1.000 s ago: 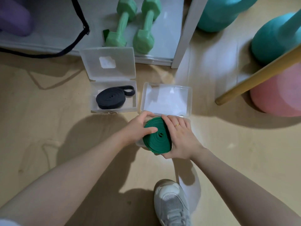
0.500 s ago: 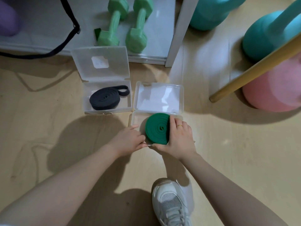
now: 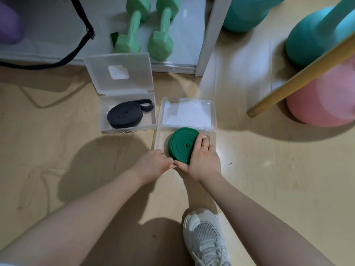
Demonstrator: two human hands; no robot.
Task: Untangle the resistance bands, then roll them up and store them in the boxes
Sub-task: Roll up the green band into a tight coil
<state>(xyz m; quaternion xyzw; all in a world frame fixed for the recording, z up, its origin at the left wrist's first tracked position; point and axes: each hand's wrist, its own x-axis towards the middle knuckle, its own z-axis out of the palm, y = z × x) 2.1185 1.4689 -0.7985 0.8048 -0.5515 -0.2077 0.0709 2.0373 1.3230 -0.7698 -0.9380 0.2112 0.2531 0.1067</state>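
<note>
From the head camera I look down at a light wooden floor (image 3: 269, 189). My right hand (image 3: 203, 160) lies over the right side of the rolled green resistance band (image 3: 181, 144), fingers curved along its edge and thumb under its near rim, so it holds the coil. There is a gold ring (image 3: 205, 146) on one finger. The green coil sits in the tray of the nearer clear plastic box (image 3: 159, 139), tilted a little, its near edge raised by my fingers. The lid of that box (image 3: 188, 114) lies open flat behind it.

My left hand (image 3: 153, 163) is at the near left corner of the same box, fingers curled inward, fingertips touching the box edge and meeting my right thumb. I cannot tell whether it really grips the box wall or only rests against it.

Just beside, to the left and further away, stands the second clear box (image 3: 103, 121) with its lid (image 3: 119, 73) propped open. The rolled black resistance band (image 3: 124, 115) lies inside it, one loose loop sticking out toward the right.

Behind the boxes two green dumbbells (image 3: 148, 33) rest on a grey shelf base (image 3: 182, 25), and a black strap (image 3: 76, 48) trails across it. To the right stand teal kettlebells (image 3: 311, 39), a pink one (image 3: 322, 104) and a wooden pole (image 3: 299, 77). My white sneaker (image 3: 205, 239) is at the bottom.
</note>
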